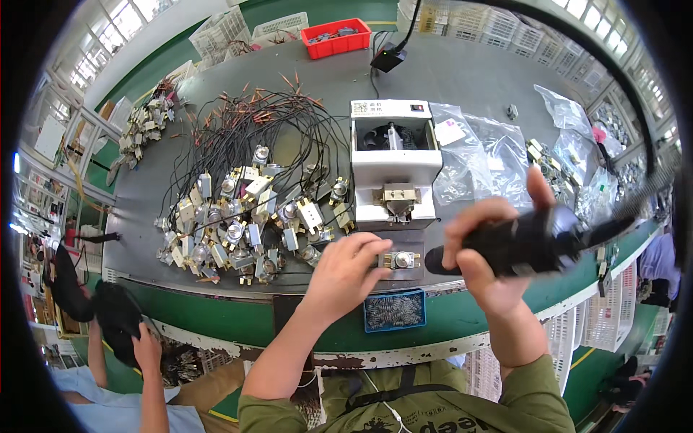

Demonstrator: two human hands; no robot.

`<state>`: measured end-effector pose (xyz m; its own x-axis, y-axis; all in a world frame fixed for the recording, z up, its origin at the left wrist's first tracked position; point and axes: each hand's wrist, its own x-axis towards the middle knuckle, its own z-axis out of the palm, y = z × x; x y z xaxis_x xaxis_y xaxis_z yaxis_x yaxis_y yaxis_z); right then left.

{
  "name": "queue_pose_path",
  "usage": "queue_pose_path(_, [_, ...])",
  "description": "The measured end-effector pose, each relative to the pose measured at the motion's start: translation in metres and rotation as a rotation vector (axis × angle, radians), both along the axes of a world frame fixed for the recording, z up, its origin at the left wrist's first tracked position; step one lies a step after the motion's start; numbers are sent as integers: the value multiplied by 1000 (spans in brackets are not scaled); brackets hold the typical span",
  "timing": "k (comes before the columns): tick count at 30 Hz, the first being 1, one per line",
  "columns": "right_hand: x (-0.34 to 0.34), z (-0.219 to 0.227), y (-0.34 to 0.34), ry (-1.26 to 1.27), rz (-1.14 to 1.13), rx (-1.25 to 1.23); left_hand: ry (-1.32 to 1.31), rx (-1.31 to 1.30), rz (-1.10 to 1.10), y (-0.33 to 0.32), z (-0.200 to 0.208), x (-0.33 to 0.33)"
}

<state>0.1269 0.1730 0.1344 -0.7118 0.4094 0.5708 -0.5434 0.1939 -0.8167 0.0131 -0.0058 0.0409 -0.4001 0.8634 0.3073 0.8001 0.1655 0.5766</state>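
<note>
My right hand (pixel 494 252) grips a black electric screwdriver (pixel 530 242), held sideways with its tip pointing left toward a small metal valve part (pixel 402 260). That part sits on a dark fixture plate (pixel 404 242) at the table's front edge. My left hand (pixel 345 270) rests beside the plate, its fingertips touching the part's left side. Just behind stands a white screw feeder box (pixel 393 162) with a brass piece at its front. A pile of similar metal parts with black wires (pixel 249 216) lies to the left.
A blue tray of small screws (pixel 394 311) hangs at the table's front edge. Clear plastic bags (pixel 480 155) lie to the right, a red bin (pixel 335 37) at the back. Another person's arm (pixel 148 368) reaches in at lower left. White crates line the far side.
</note>
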Motion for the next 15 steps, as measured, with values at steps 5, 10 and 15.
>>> queue_pose_path(5, [-10, -2, 4, -202, -57, -84, 25, -80, 8, -1, -11, 4])
queue_pose_path(10, [-11, -9, 8, -102, -160, -16, 12, -89, -20, 11, -17, 13])
queue_pose_path(15, [0, -18, 16, -57, -190, -18, 8, -79, -94, 1, -10, 21])
